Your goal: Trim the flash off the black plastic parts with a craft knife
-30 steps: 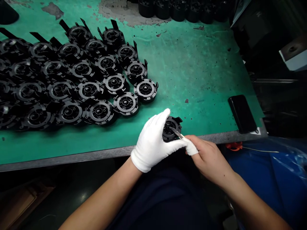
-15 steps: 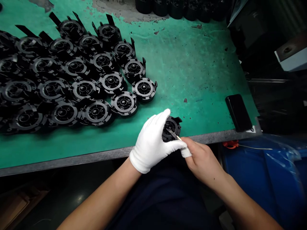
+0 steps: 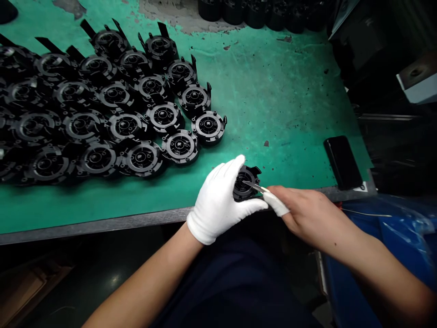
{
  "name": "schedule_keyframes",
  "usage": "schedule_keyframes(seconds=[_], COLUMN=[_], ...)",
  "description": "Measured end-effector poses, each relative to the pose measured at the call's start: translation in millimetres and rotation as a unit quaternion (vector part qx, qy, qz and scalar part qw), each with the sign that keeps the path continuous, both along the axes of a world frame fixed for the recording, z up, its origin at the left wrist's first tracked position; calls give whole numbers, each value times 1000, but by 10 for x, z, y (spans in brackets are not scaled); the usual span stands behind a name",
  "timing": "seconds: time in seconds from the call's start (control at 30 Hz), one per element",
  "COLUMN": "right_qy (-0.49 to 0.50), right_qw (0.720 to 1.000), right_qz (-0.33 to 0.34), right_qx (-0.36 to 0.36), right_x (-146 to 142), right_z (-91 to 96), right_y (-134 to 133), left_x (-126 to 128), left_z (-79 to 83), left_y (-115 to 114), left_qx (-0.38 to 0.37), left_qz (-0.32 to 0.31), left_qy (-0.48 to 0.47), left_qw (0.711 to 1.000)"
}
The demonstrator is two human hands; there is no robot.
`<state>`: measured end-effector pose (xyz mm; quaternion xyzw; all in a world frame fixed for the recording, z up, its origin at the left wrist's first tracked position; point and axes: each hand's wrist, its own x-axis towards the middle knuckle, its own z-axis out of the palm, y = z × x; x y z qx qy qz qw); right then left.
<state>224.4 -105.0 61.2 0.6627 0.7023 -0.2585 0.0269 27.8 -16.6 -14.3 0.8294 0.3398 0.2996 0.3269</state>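
Observation:
A round black plastic part (image 3: 243,183) with a ringed, ribbed face is at the table's front edge. My left hand (image 3: 218,200), in a white glove, curls around its left side and grips it. My right hand (image 3: 297,207) is bare apart from a white cover on the thumb. It is closed on a slim knife (image 3: 254,186) with a narrow metal blade, whose tip lies over the middle of the part's face. Most of the knife's handle is hidden inside my right fingers.
Rows of similar black parts (image 3: 180,145) stand on the green tabletop (image 3: 280,100) to the left. More dark cylinders (image 3: 234,11) line the back. A black phone (image 3: 343,161) lies near the right corner. Blue plastic (image 3: 355,282) sits below the right edge.
My right hand has swung right and slightly up, so the knife now lies flatter across the part. My left hand still grips the part. The whole view has shifted slightly.

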Motion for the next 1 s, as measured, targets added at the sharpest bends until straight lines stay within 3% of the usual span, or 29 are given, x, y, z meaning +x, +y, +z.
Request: schedule_keyframes(seconds=[0.1,0.3,0.53,0.77,1.0], right_qy=[-6,15,-29,-111,-37], right_qw=[1000,993,994,983,994], right_qz=[24,-5,50,84,83], right_qx=[4,121,91,119,67], right_x=[25,243,396,383,393], right_z=[55,90,-30,-23,-11], right_y=[3,-42,99,237,161], left_x=[0,-13,-2,8,7], left_z=[4,2,12,34,32], left_y=[0,-2,6,13,13], left_qx=[5,16,13,7,0], left_qz=[3,-7,6,3,3], left_qy=[-1,-8,7,13,19], left_qw=[1000,1000,1000,1000,1000])
